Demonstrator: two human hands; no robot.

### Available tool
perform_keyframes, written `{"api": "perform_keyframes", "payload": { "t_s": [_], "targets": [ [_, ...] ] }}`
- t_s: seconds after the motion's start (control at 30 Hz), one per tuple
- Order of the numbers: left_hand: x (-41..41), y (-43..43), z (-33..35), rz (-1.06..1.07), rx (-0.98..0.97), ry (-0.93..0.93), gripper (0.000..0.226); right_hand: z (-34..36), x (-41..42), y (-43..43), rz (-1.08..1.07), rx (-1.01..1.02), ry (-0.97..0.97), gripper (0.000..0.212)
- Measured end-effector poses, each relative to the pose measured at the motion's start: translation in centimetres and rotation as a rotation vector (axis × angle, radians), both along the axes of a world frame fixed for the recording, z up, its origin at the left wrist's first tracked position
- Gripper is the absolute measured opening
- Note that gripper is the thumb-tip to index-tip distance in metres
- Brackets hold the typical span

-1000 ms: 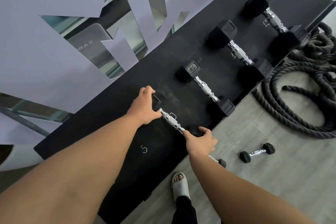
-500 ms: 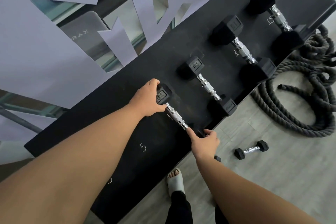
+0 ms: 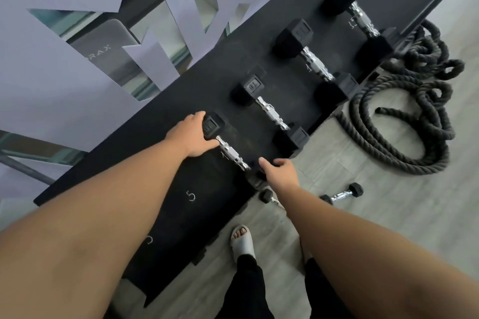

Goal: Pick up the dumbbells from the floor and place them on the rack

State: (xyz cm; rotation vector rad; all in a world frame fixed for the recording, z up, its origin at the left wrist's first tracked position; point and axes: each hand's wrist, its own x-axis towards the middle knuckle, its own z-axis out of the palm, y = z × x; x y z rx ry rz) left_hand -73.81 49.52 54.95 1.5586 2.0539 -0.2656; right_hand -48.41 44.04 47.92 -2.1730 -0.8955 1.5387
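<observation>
Low in the frame a foot in a pale sandal [image 3: 242,242] stands on the grey floor [image 3: 388,228]. Two small dumbbells lie there: one [image 3: 342,194] right of middle, one [image 3: 267,197] partly hidden by the right arm. In the middle, the black rack [image 3: 160,210] carries a dumbbell [image 3: 230,153]. The left hand [image 3: 191,137] cups its far end. The right hand [image 3: 281,171] is over its near end, fingers loose; grip unclear. Three bigger dumbbells [image 3: 269,111] [image 3: 313,62] [image 3: 360,18] sit toward the upper right, beside a coiled rope [image 3: 414,122].
</observation>
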Motion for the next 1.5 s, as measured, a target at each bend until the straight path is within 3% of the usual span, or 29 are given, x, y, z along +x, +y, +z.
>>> {"api": "perform_keyframes", "payload": {
  "t_s": [0.2,0.33,0.47,0.63,0.8,1.17,1.5],
  "targets": [
    [4.9,-4.1,2.5,0.161,0.142,-0.004,0.071,2.7,4.6,1.9,0.216,0.022,0.059,0.048],
    [11.2,-9.4,2.7,0.263,0.02,-0.092,0.042,1.8,10.4,1.2,0.411,-0.024,0.076,0.046],
    [19.8,-15.1,0.4,0.362,-0.008,-0.11,0.03,0.1,18.6,-1.4,0.509,-0.068,0.099,0.044],
    [29.8,-19.0,-4.3,0.354,-0.115,-0.169,0.033,-3.2,28.7,-4.6,0.463,-0.155,0.055,0.049],
    [34.2,-17.7,-9.2,0.308,-0.16,-0.2,0.035,-8.3,33.3,-7.2,0.422,-0.208,0.043,0.051],
    [32.1,-15.0,-26.9,0.145,-0.227,-0.154,0.051,-23.6,32.6,-8.2,0.315,-0.234,0.002,0.064],
    [29.7,-13.2,-47.7,0.131,-0.189,-0.24,0.058,-41.9,27.2,-10.4,-0.008,-0.327,0.047,0.075]
  ]
}}
